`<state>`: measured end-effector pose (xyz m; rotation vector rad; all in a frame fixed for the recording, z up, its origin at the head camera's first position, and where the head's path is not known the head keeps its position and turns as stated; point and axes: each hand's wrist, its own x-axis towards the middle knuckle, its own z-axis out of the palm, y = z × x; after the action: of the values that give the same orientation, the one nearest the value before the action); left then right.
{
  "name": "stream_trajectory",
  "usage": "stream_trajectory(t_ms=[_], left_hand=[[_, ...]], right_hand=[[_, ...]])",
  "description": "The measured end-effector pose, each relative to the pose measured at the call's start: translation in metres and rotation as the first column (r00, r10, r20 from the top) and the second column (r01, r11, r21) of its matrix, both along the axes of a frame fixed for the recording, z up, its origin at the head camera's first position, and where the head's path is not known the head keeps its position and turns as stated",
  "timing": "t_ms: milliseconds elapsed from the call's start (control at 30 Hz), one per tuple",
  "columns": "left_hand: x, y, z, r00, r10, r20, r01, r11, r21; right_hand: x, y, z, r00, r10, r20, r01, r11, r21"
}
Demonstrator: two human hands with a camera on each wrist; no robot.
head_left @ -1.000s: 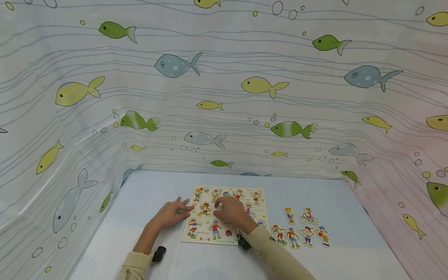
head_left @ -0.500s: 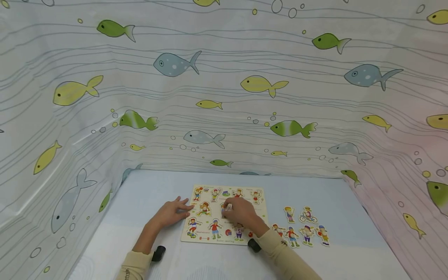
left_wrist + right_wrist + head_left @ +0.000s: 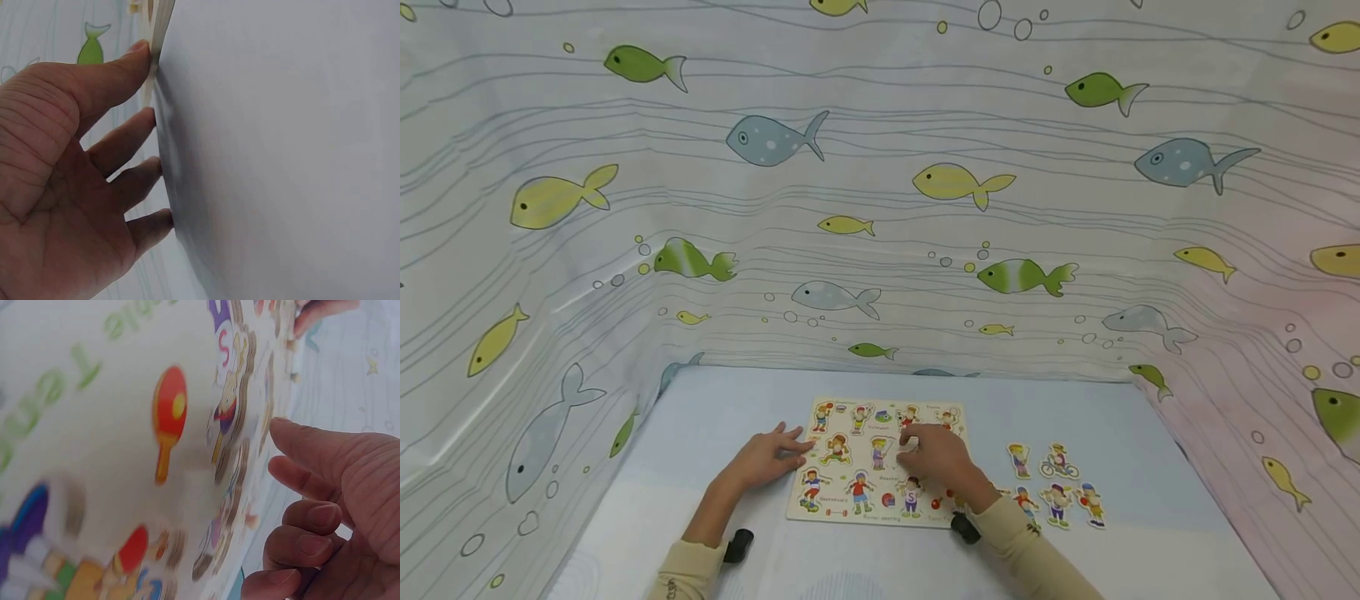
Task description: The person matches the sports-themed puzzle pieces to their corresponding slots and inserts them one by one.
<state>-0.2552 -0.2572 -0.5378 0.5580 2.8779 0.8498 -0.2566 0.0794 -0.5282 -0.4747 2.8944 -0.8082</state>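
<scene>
A cream puzzle board (image 3: 842, 512) with sports figures lies on the table. My left hand (image 3: 767, 457) rests at its left edge; in the left wrist view, the thumb (image 3: 128, 70) touches the board's edge and the spread fingers reach the table. My right hand (image 3: 942, 454) hovers over the board's centre right, fingers loosely bent and nothing between thumb and index finger. Just left of its fingertips is a figure piece with a stick (image 3: 879, 452). In the right wrist view, raised figure pieces (image 3: 230, 409) stand out beside a printed red paddle (image 3: 170, 400). The hand hides some figures.
Right of the board lie several loose figure pieces, including a cyclist (image 3: 1059, 461) and one with a stick (image 3: 1018, 460). The right sleeve (image 3: 1026, 542) covers part of this group. Fish-patterned sheeting (image 3: 880, 250) encloses the table (image 3: 737, 400) at back and sides.
My right hand has moved right across the board, uncovering the figure with the stick in the middle. My left hand stays at the board's left edge.
</scene>
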Motion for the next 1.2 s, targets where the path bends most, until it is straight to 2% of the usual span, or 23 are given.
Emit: stream_trajectory(t_ms=[200, 433, 667, 867, 1033, 1200], left_hand=[[0.001, 0.000, 0.001, 1.000, 0.009, 0.005, -0.009, 1.000, -0.009], [0.002, 0.000, 0.001, 1.000, -0.012, -0.001, 0.012, 1.000, -0.011], [0.002, 0.001, 0.003, 1.000, 0.009, 0.016, -0.009, 1.000, -0.006], [0.003, 0.002, 0.003, 1.000, -0.004, 0.009, 0.004, 1.000, -0.005], [0.002, 0.001, 0.001, 1.000, 0.009, 0.010, -0.009, 1.000, -0.008], [0.001, 0.001, 0.001, 1.000, 0.016, 0.009, -0.015, 1.000, -0.015]], right_hand=[[0.005, 0.012, 0.005, 1.000, -0.012, -0.026, 0.012, 1.000, -0.019], [0.007, 0.026, 0.005, 0.999, -0.037, -0.032, 0.038, 0.999, 0.014], [0.006, 0.042, 0.004, 0.998, -0.040, -0.051, 0.040, 0.999, -0.007], [0.006, 0.053, -0.002, 0.997, -0.062, -0.039, 0.062, 0.998, -0.009], [0.006, 0.061, -0.003, 0.996, -0.082, -0.035, 0.081, 0.996, -0.021], [0.007, 0.068, -0.002, 0.992, -0.124, 0.005, 0.124, 0.992, -0.015]])
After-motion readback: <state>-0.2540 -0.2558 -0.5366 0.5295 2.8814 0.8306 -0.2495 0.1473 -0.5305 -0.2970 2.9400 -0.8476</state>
